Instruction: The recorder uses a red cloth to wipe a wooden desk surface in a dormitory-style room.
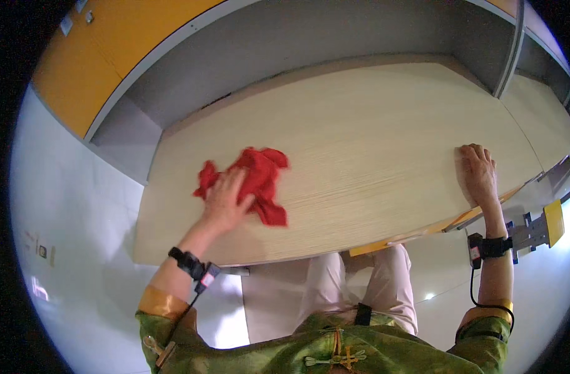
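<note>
A crumpled red cloth (261,173) lies on the pale wood-grain desktop (359,140), left of its middle. Over the cloth's near left part, my left hand (226,198) presses palm down, its fingers spread on the fabric; hand and cloth are slightly blurred. Far to the right, my right hand (479,173) rests on the desktop close to its front edge. Its fingers are close together and curled under, and I see nothing in them; the palm is hidden.
A grey partition (313,32) borders the back of the desktop, with an orange panel (84,70) beyond at left. At right stands a divider post (509,56). Orange edging (387,242) runs along the front. Both wrists carry strapped devices with cables.
</note>
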`<state>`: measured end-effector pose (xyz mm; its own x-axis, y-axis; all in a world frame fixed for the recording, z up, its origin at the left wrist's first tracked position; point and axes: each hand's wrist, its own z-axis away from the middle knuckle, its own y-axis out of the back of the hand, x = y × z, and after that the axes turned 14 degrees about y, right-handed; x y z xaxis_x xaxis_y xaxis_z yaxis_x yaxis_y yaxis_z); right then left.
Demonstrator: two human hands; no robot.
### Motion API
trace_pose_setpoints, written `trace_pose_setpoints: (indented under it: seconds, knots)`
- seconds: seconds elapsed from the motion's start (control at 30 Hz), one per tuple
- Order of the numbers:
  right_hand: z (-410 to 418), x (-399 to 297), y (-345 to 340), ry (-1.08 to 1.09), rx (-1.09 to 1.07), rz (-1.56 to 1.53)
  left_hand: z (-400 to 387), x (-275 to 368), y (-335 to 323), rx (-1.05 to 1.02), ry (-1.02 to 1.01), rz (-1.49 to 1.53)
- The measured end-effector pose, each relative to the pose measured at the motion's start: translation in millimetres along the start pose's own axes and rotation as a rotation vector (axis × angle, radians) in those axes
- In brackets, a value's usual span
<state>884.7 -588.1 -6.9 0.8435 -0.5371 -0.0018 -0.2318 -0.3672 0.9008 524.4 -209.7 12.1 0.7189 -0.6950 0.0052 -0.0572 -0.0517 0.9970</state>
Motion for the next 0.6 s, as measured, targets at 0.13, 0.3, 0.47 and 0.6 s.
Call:
trace_pose_setpoints:
  seconds: [0.13, 0.3, 0.47, 0.6]
  knots:
    - [-2.0, -7.5, -2.8, -0.008, 0.012, -0.039, -66.0, -5.8, -11.5, -0.027, 0.367, 0.016]
    - [-0.7, -6.3, -4.4, -0.011, 0.032, -0.04, -123.0, 103.3, -19.2, -0.056, 0.505, 0.047]
    - [0.4, 0.3, -5.9, 0.005, 0.044, -0.063, -74.2, 209.0, -25.1, 0.017, -0.327, 0.257]
    - [0.3, 5.9, -12.3, -0.002, 0.02, -0.137, -3.0, 177.1, -4.4, 0.015, -0.704, 0.398]
